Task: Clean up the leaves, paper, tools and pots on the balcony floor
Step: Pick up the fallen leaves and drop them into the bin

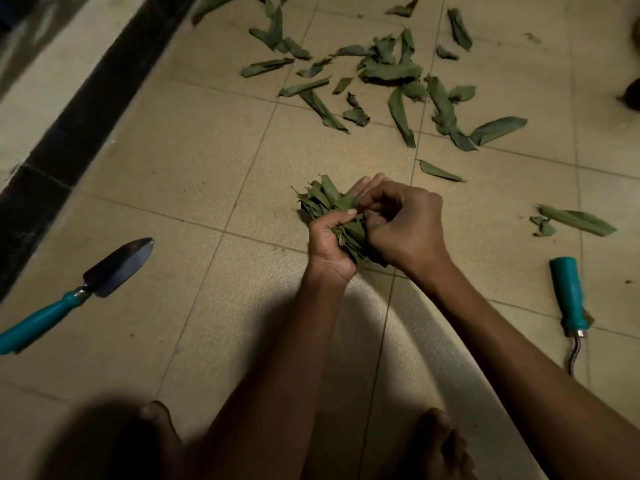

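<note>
**Both hands on a leaf bundle above the tiled floor**

Your left hand (329, 242) grips a thick bundle of green leaves (327, 200) from below and the side, fingers (341, 214) curled round it, thumb across the top. Your right hand (405, 223) is curled against the right side of the same bundle, its fingers pinching into the leaves near the top edge. The two hands touch each other at the bundle. Bundle is held mid-frame, above the floor (194, 188), leaf tips fanning up and to the left.

Loose leaves (391, 71) lie scattered on the beige tiles beyond your hands, mostly in the upper middle and upper right. One single leaf (440, 171) lies just past your right hand. Two more leaves (575, 220) lie apart at the right edge.

A trowel (86, 289) with a teal handle and dark metal blade lies on the floor to your left, blade pointing up and right, well apart from your hands. A second tool with a teal handle (568, 296) lies on the floor to your right, beside your right forearm; its metal end runs behind the arm, so you cannot tell what kind of tool it is.

A dark strip (86, 109) runs diagonally along the floor's left side. Your bare feet (440, 441) show at the bottom of the frame.
</note>
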